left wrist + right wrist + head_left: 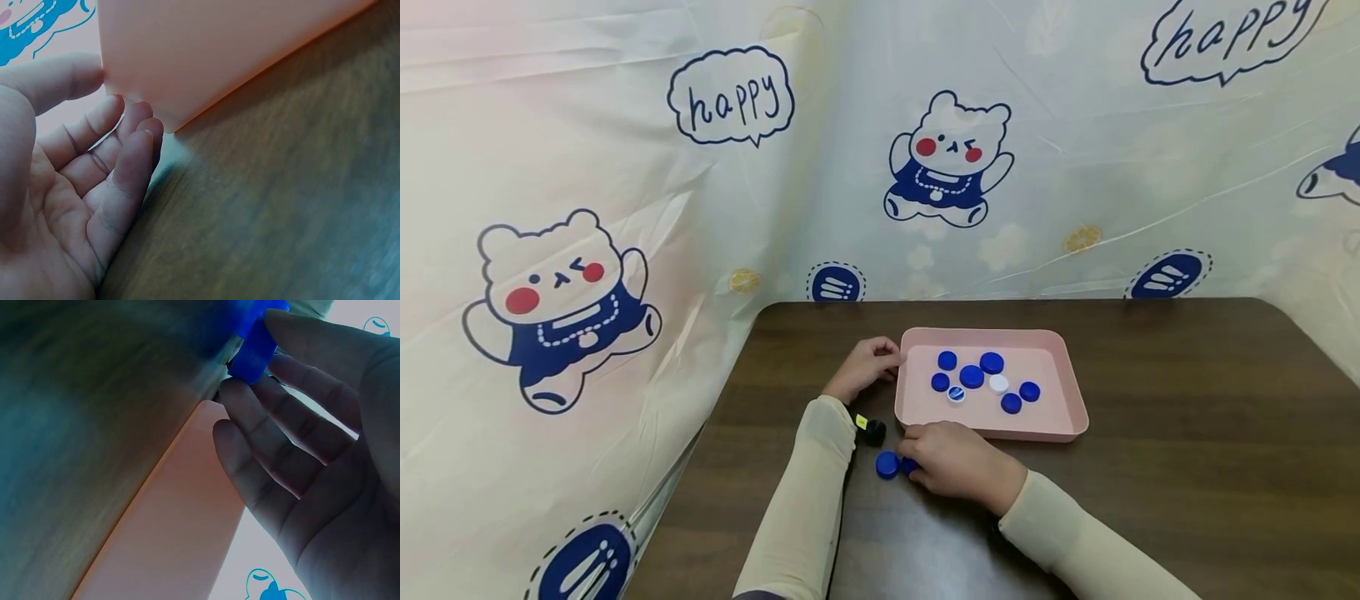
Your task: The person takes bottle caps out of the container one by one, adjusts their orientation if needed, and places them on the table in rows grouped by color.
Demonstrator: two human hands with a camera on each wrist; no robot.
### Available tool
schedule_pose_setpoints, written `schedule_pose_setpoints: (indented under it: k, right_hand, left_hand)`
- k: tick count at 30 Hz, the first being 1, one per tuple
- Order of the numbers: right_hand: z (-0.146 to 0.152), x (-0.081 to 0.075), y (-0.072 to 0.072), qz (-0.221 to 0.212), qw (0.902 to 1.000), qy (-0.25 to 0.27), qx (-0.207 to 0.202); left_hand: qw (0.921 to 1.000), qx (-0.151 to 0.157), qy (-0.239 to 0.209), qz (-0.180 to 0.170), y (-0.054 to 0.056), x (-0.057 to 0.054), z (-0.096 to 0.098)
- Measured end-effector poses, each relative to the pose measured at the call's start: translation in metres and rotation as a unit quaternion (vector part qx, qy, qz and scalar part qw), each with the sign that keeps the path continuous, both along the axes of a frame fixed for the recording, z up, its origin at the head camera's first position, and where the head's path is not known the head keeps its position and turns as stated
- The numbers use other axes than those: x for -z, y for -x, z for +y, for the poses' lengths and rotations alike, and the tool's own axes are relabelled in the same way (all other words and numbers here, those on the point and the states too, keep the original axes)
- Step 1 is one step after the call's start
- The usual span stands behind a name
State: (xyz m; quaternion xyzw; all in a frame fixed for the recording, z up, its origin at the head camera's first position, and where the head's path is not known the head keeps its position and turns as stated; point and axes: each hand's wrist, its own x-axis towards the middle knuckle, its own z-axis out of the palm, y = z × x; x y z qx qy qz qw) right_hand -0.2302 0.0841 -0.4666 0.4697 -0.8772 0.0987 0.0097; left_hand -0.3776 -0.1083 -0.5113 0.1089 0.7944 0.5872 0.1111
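A pink tray [1067, 417] on the table holds several blue bottle caps [972, 377], a white cap [998, 384] and a blue-and-white one [956, 394]. My left hand [868, 367] is at the tray's left side, fingers loosely bent; in the left wrist view its thumb and fingertips [114, 105] touch the tray's edge. In front of the tray, my right hand [958, 462] pinches a blue bottle cap [253, 356] between thumb and fingers; the head view shows only part of this cap. Just left of it, another blue cap [887, 465] lies on the table.
A small black thing with a yellow label [871, 431] is beside the left cuff, near the tray's front left corner. The brown wooden table [1187, 433] extends right of the tray. Behind it hangs a printed cloth [1075, 150].
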Motion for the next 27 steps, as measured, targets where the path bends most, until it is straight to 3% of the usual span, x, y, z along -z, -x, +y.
schedule_pose_setpoints:
  k: [18, 27]
  right_hand:
    - [-0.0029, 0.0008, 0.0012, -0.03, 0.9991, -0.021, 0.022]
    - [-0.0051, 0.0018, 0.0016, -0.025, 0.999, -0.029, 0.024]
  left_hand:
    - [1.0, 0.003, -0.006, -0.002, 0.0002, -0.0024, 0.0012]
    - [1.0, 0.001, -0.005, -0.001, 0.0014, -0.0004, 0.0015]
